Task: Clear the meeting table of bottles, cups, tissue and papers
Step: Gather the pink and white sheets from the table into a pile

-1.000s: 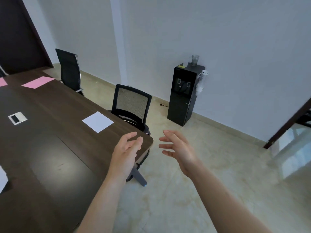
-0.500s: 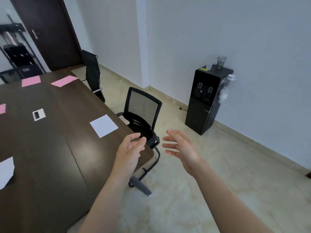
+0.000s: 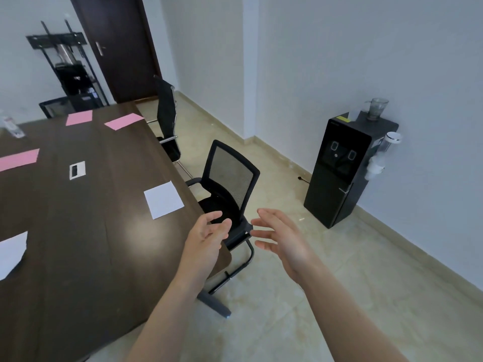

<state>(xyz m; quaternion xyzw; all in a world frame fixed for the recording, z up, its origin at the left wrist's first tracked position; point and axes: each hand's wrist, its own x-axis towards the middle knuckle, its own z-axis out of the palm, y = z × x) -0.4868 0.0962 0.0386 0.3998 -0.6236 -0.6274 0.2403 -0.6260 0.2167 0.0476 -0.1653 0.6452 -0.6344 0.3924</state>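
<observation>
The dark wooden meeting table [image 3: 78, 244] fills the left of the view. On it lie a white paper [image 3: 163, 199] near the right edge, another white paper [image 3: 10, 253] at the left border, and three pink papers [image 3: 124, 121] [image 3: 79, 117] [image 3: 18, 159] farther back. A clear bottle [image 3: 11, 126] lies at the far left. My left hand [image 3: 206, 237] hovers over the table's near right corner, empty, fingers apart. My right hand [image 3: 283, 241] is held beside it over the floor, also empty and open.
A black mesh chair [image 3: 230, 186] stands tucked at the table's right side, a second black chair [image 3: 167, 113] farther back. A black water dispenser [image 3: 345, 168] with a jug on top stands against the right wall. A dark door [image 3: 117, 45] and a metal rack [image 3: 70, 74] are behind the table.
The view has swung left and up, bringing more of the table, the pink papers, the door and the rack into sight. Both hands stay raised, open and empty.
</observation>
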